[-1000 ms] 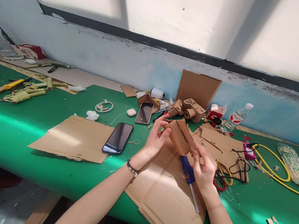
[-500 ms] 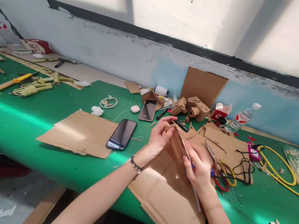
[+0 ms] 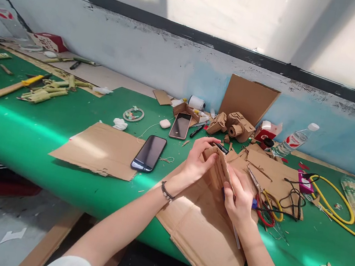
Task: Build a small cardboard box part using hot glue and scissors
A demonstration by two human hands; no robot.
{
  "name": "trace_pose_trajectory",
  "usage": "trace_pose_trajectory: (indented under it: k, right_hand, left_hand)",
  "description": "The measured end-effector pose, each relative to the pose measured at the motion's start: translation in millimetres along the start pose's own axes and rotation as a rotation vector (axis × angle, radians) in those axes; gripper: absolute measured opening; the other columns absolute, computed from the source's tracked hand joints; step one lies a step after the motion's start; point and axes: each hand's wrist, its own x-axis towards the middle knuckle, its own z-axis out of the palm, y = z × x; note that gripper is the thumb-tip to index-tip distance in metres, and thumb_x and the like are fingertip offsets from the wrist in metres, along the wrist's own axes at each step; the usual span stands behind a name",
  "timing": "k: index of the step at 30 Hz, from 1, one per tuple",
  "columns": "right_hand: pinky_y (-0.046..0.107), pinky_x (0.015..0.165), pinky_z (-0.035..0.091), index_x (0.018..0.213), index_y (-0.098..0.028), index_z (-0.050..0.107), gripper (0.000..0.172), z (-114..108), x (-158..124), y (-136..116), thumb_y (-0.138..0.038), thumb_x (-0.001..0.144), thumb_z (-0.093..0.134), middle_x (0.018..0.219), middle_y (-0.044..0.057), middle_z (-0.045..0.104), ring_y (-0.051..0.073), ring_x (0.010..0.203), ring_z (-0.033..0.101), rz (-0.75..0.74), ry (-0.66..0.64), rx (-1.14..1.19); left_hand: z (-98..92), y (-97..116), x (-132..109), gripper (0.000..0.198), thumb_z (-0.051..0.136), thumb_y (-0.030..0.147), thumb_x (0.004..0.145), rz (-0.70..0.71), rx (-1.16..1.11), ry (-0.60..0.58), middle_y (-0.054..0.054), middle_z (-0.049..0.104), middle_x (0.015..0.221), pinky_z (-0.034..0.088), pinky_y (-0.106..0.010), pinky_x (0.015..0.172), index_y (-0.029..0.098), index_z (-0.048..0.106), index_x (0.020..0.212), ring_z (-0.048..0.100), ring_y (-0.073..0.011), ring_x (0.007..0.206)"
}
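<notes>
Both my hands hold a folded piece of cardboard (image 3: 217, 171) upright over a large cardboard sheet (image 3: 203, 226) on the green table (image 3: 30, 137). My left hand (image 3: 197, 162) is closed on its left face, fingers curled over the top edge. My right hand (image 3: 238, 200) presses its right side with closed fingers. A blue glue gun lies mostly hidden under my right hand. Scissors with red and yellow handles (image 3: 265, 204) lie just right of it.
A black phone (image 3: 149, 153) lies on another cardboard sheet (image 3: 98, 148) to the left. A second phone (image 3: 181, 125), a cardboard camera model (image 3: 238, 126), a water bottle (image 3: 293, 140), a yellow cable (image 3: 336, 205) and bamboo pieces (image 3: 46, 91) lie around.
The folded cardboard has been turned more upright and edge-on between my hands. My right hand has come over the blue glue gun. The view has shifted a little.
</notes>
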Motion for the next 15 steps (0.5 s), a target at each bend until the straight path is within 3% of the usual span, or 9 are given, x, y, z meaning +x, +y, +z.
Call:
trace_pose_trajectory:
  k: [9, 15]
  right_hand:
    - [0.048, 0.101, 0.069, 0.175, -0.035, 0.054, 0.059, -2.2, -1.6, -1.4, -0.024, 0.118, 0.052, 0.151, 0.011, 0.080, 0.031, 0.120, 0.081, -0.021, -0.048, -0.017]
    - [0.046, 0.098, 0.070, 0.169, -0.033, 0.061, 0.054, -1.9, 4.3, -2.0, -0.023, 0.117, 0.052, 0.146, 0.011, 0.083, 0.030, 0.116, 0.083, -0.014, 0.008, -0.002]
  left_hand:
    - [-1.2, 6.7, -0.4, 0.040, 0.061, 0.062, 0.112, 0.061, 0.064, -0.032, -0.013, 0.081, 0.139, 0.052, -0.054, 0.122, 0.027, 0.063, 0.093, 0.070, -0.0319, 0.133]
    - [-0.4, 5.5, 1.8, 0.030, 0.067, 0.053, 0.111, 0.021, 0.047, -0.056, -0.012, 0.080, 0.144, 0.052, -0.056, 0.125, 0.027, 0.067, 0.096, 0.070, -0.0317, 0.138]
